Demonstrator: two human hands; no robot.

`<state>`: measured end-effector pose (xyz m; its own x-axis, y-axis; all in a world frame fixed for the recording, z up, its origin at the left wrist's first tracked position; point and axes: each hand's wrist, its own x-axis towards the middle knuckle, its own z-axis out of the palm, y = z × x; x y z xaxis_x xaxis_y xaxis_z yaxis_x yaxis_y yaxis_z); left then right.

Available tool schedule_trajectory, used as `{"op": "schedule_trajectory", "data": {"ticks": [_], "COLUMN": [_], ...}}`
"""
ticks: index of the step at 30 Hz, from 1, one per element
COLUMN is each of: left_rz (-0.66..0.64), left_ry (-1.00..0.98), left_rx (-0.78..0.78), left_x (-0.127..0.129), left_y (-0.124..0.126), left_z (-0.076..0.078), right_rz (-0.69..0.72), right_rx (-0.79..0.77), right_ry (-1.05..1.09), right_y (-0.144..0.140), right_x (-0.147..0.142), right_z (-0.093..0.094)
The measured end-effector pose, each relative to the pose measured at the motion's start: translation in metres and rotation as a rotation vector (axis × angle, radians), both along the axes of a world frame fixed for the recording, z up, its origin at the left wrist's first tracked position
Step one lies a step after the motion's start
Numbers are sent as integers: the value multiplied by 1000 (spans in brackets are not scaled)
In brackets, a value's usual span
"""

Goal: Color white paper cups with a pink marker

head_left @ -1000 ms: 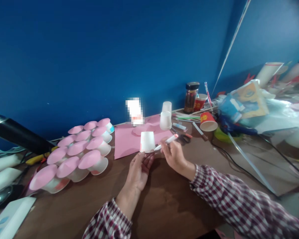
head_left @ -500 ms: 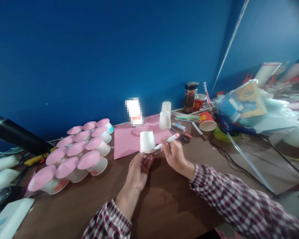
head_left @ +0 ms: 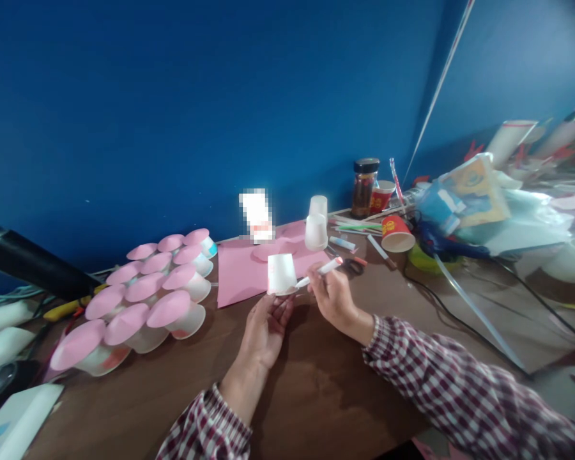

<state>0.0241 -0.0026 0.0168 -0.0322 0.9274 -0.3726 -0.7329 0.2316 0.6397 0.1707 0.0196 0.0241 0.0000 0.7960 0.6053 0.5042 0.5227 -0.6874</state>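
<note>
Essentially unchanged from the earlier frame: left hand (head_left: 269, 327) holds upturned cup (head_left: 281, 274) by rim; right hand (head_left: 338, 300) grips pen (head_left: 330, 265), tip by cup, left of that hand.

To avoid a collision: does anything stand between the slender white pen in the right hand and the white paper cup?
Nothing visible does. The pen in the right hand points at the cup, close beside its lower edge.

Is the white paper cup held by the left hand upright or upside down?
Upside down. The white paper cup has its wider rim low, at the left hand, its narrower base up.
</note>
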Motion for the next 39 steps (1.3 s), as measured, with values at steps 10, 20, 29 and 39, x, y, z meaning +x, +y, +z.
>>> {"op": "schedule_trajectory", "data": {"ticks": [10, 20, 29, 39], "left_rz": [-8, 2, -98, -120], "left_ry": [-1, -175, -246, -66], "left_rx": [6, -99, -132, 68], "left_x": [1, -4, -2, 6], "left_y": [1, 2, -1, -6], "left_z": [0, 7, 7, 1], "right_rz": [-27, 43, 394, 222], "right_rx": [-68, -110, -414, -336], "right_ry": [49, 386, 650, 711], "right_y": [4, 3, 9, 11], "right_x": [-1, -6, -9, -12], "right_z": [-1, 1, -3, -8]}}
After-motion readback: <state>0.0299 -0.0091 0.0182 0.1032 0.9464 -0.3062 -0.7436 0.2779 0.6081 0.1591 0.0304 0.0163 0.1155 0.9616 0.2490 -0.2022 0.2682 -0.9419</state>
